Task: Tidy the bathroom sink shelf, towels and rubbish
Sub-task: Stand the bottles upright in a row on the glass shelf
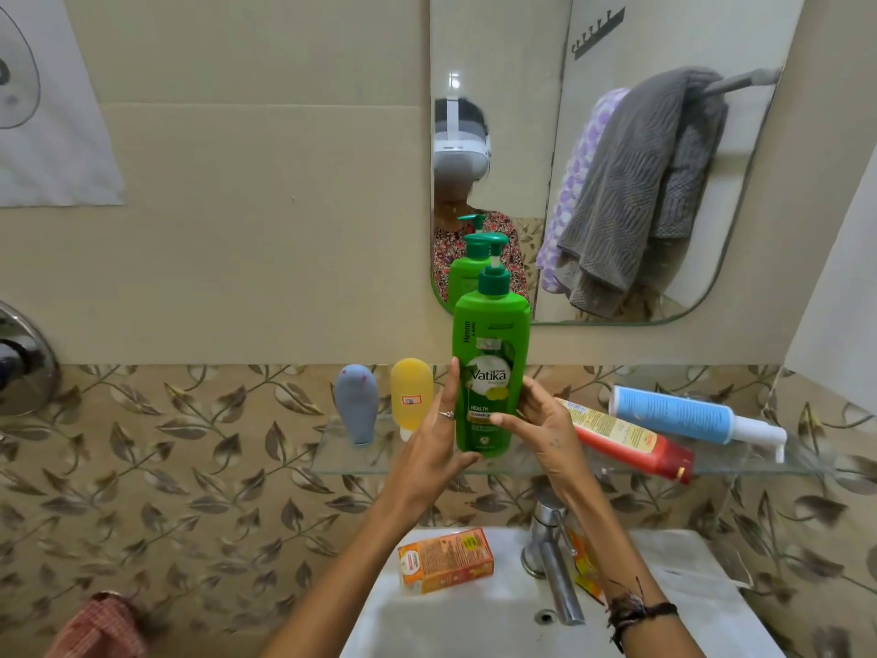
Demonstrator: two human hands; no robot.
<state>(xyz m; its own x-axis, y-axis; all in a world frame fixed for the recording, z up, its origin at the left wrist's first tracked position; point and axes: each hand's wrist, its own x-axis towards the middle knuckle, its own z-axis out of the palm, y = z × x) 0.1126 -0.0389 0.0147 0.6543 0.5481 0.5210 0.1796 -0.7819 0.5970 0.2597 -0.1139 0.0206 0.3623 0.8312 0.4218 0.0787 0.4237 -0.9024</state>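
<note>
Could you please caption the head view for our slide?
Both hands, left and right, steady an upright green pump shampoo bottle on the glass shelf.

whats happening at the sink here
A person is tidying the glass shelf above the sink. Both hands, left hand and right hand, steady the green shampoo bottle upright on it. A blue tube and yellow tube stand beside it; a red bottle and blue bottle lie on their sides.

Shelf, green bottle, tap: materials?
Shelf: clear glass, see-through with a greenish edge. Green bottle: glossy plastic, likely; opaque, moulded pump top. Tap: polished metal, probably chrome-plated; mirror-like highlights.
</note>
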